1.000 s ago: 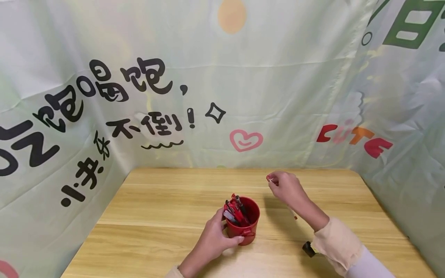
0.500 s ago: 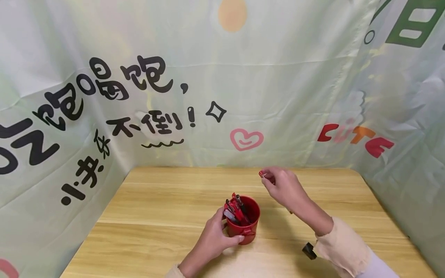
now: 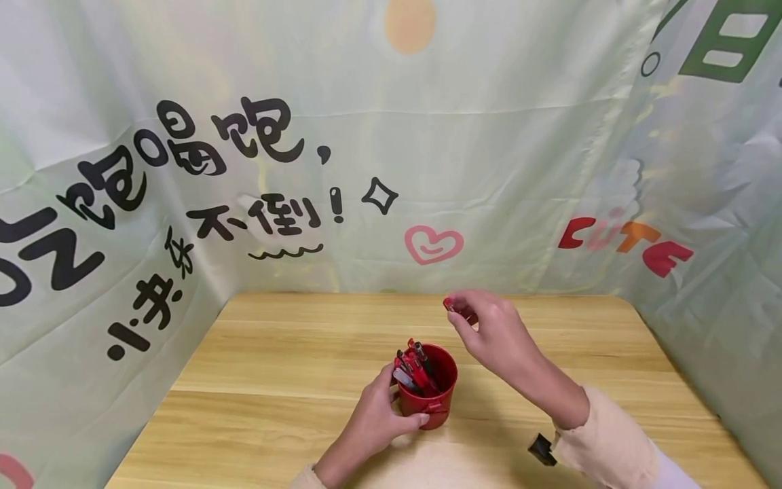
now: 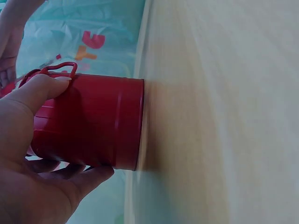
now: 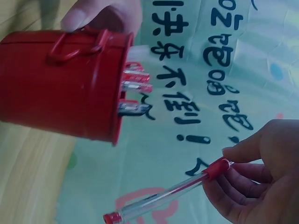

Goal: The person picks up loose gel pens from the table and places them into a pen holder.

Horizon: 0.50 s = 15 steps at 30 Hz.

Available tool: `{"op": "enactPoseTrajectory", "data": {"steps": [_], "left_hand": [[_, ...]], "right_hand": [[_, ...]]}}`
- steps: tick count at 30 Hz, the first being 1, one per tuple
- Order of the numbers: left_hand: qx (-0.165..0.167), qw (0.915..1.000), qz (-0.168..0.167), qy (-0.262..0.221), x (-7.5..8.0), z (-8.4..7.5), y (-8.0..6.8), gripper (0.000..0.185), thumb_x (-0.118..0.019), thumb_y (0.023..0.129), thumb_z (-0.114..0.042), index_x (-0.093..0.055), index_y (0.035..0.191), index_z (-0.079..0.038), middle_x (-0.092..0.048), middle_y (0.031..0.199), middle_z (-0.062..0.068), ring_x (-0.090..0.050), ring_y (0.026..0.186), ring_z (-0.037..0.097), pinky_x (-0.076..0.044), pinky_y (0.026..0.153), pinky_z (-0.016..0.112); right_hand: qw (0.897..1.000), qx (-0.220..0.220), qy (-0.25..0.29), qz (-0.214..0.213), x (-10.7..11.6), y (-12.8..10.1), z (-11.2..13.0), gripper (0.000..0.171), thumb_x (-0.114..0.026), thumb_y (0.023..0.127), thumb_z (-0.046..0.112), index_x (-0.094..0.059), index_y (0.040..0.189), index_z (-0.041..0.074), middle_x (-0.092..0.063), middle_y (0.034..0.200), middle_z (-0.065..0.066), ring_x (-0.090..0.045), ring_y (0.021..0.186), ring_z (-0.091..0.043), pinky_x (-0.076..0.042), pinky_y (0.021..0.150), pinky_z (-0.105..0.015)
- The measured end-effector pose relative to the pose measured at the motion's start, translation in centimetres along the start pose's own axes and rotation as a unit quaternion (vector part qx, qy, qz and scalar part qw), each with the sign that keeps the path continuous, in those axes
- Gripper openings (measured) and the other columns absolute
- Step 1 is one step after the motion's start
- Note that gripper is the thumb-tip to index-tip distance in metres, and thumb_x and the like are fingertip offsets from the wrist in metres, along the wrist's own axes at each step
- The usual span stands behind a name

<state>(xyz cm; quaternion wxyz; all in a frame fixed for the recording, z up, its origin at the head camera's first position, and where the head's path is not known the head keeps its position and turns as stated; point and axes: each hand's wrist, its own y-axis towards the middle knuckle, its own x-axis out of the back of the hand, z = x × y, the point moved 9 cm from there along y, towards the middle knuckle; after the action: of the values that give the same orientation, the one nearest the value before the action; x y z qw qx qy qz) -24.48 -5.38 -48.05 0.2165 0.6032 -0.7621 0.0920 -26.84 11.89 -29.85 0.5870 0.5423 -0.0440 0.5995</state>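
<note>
A small red metal bucket (image 3: 430, 401) stands on the wooden table (image 3: 275, 380) with several red pens (image 3: 414, 370) upright in it. My left hand (image 3: 375, 421) grips the bucket's side, thumb along its front; the left wrist view shows the fingers curled round the red wall (image 4: 93, 121). My right hand (image 3: 491, 333) hovers just above and to the right of the bucket and pinches a clear pen with red cap (image 5: 168, 196). Its red end (image 3: 449, 303) sticks out toward the left. The bucket (image 5: 60, 84) and its handle show in the right wrist view.
A printed cloth backdrop (image 3: 366, 149) encloses the table at the back and on both sides. A small black object (image 3: 540, 448) lies on the table near my right sleeve. Bare wood spreads to the left of the bucket and behind it.
My right hand with the pen has moved left and slightly up, closer to a spot above the bucket. The left hand and bucket have stayed put.
</note>
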Motion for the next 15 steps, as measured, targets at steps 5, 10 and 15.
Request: {"op": "enactPoseTrajectory", "data": {"steps": [5,10,15], "left_hand": [[0.000,1.0000,0.001,-0.001,0.0,0.0,0.0,0.095,-0.091,0.075,-0.029,-0.042,0.153,-0.007,-0.058,0.148,0.011,-0.060,0.134,0.033,-0.061,0.103,0.043],[0.001,1.0000,0.002,0.003,-0.1,0.0,0.1,0.095,-0.091,0.076,-0.030,-0.042,0.153,-0.008,-0.058,0.149,0.011,-0.060,0.134,0.034,-0.061,0.103,0.045],[0.000,1.0000,0.000,0.004,0.0,0.0,0.0,0.094,-0.091,0.076,-0.030,-0.042,0.153,-0.008,-0.059,0.148,0.010,-0.061,0.133,0.033,-0.061,0.103,0.044]], "right_hand": [[0.999,0.029,0.025,-0.021,0.8,-0.2,1.5,0.020,-0.079,0.089,0.005,-0.074,0.109,0.005,-0.075,0.092,-0.003,-0.071,0.079,-0.011,-0.065,0.067,-0.029],[0.997,0.056,0.045,-0.038,1.2,-0.5,2.8,0.022,-0.081,0.087,0.003,-0.074,0.108,0.006,-0.074,0.093,-0.002,-0.071,0.080,-0.010,-0.065,0.068,-0.026],[0.992,0.091,0.070,-0.054,1.3,-0.7,4.0,0.024,-0.083,0.084,0.001,-0.073,0.106,0.007,-0.073,0.093,0.000,-0.071,0.079,-0.007,-0.066,0.069,-0.025]]}}
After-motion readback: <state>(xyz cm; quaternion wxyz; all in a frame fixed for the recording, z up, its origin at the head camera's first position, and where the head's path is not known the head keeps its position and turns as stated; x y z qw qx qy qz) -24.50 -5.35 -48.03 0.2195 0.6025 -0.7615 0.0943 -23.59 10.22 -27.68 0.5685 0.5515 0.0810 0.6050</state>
